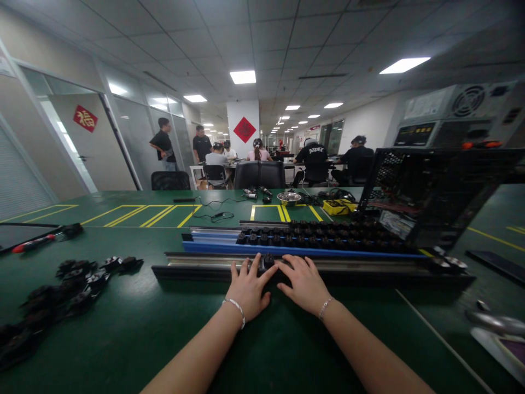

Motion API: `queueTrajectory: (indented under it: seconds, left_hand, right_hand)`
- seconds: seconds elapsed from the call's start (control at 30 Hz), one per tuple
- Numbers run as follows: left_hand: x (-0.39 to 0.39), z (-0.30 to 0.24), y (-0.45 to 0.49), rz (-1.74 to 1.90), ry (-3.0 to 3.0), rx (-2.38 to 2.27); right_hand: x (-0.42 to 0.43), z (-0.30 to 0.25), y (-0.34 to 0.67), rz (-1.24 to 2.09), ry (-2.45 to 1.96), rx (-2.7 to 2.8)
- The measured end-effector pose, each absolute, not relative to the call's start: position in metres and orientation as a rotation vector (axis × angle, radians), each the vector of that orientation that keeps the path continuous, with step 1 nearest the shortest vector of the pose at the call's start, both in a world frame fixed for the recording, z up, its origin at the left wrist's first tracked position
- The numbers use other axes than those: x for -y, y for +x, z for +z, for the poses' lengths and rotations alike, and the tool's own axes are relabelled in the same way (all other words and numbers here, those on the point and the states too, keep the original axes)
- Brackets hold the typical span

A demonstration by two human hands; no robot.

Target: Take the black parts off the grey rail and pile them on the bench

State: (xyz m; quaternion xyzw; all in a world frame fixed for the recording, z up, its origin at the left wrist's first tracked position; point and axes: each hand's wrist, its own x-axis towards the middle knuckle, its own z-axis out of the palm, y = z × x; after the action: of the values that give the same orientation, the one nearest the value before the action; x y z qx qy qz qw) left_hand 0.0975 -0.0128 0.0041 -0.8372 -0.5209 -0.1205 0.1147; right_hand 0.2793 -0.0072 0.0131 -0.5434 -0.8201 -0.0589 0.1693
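Though dim, black module (268, 259) between both hands (248, 290) (304, 282), apparently inside the rail (192, 272).

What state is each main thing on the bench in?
Black-and-silver metal rail: lying flat
Small black block: between the fingertips
Left bare hand: open, fingers spread
Right bare hand: open, fingers spread
Long blue rail: partly lined with black parts
Black computer case: open, insides showing
Loose black pieces: heaped

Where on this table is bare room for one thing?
Bare table lies between the heap of black parts and the left forearm, also between that and the right forearm. Crowded: the blue rail, holding many black parts.
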Motion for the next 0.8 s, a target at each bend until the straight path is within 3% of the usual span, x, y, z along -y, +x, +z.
queueTrajectory:
  seconds: [0.8]
  left_hand:
    - [0.0136,0.0025,0.1040,-0.393,-2.387,1.611]
  right_hand:
    - [0.0066,0.0124,0.2709,-0.126,-1.656,2.362]
